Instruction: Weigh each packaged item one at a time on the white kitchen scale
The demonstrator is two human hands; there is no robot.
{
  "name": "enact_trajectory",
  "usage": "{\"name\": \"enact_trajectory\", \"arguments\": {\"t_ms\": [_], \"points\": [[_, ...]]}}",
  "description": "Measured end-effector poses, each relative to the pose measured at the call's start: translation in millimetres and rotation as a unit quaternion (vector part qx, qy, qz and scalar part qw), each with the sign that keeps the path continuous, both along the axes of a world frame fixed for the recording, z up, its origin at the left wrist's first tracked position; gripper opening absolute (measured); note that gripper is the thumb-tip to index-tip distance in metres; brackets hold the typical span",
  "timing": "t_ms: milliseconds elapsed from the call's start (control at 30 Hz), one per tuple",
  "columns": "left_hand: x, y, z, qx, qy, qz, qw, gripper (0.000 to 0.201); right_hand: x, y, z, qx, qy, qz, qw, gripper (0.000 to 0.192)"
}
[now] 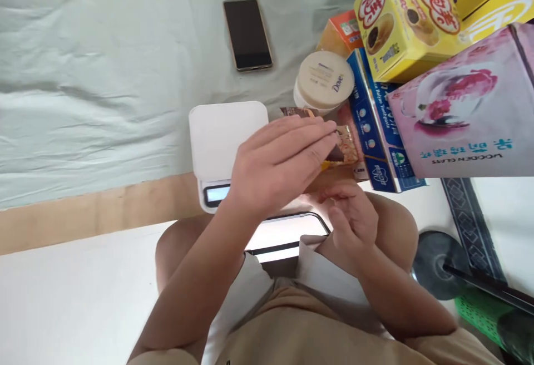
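My left hand [283,159] is stretched over a small brown snack packet [345,145], palm down, fingers long and side by side. Its thumb is hidden, and I cannot tell how firmly it touches the packet. Loosely curled above my lap, my right hand [354,217] shows nothing in its fingers, thumb apart from them. Left of my left hand lies a white kitchen scale [227,137] with a lit display [217,193], partly covered by the wrist. Just beyond the packet stands a round cream jar [325,78] with a beige lid.
A dark phone [248,34] lies on the grey-green cloth [104,75]. To the right crowd a blue toothpaste box [373,126], a pink glass box [463,103], a yellow snack box [411,23] and an orange package [342,34]. A bright-screened device [287,231] rests at my lap.
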State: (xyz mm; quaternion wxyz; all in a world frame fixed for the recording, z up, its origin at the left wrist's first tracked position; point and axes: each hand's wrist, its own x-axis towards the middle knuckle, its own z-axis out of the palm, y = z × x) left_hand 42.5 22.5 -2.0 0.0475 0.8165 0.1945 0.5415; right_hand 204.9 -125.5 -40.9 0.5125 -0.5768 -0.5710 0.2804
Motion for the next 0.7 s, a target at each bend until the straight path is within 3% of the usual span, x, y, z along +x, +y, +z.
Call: {"name": "enact_trajectory", "arguments": {"t_ms": [100, 200, 367, 467, 600, 700], "points": [[-32, 8, -2.5, 0.004, 0.025, 0.013, 1.0, 0.027, -16, 21, 17.8, 0.035, -0.004, 0.005, 0.999, 0.021], [-53, 11, -10.0, -0.001, 0.01, 0.027, 1.0, 0.03, -37, 57, 34.1, -0.001, 0.037, 0.048, 0.998, 0.032], [-62, 11, -19.8, -0.013, -0.013, 0.031, 0.999, 0.021, -63, 115, 30.0, -0.027, 0.071, 0.103, 0.992, 0.035], [-64, 12, -18.3, -0.043, -0.029, 0.014, 0.999, 0.024, -69, 125, 20.7, -0.003, 0.063, 0.087, 0.994, 0.035], [-79, 13, -10.8, -0.132, -0.098, -0.056, 0.985, 0.027, -74, 123, 22.1, 0.049, 0.013, 0.076, 0.996, 0.024], [-95, 16, -6.3, -0.171, -0.094, 0.041, 0.98, 0.029, -79, 122, 27.9, 0.099, -0.122, 0.059, 0.986, 0.016]]}}
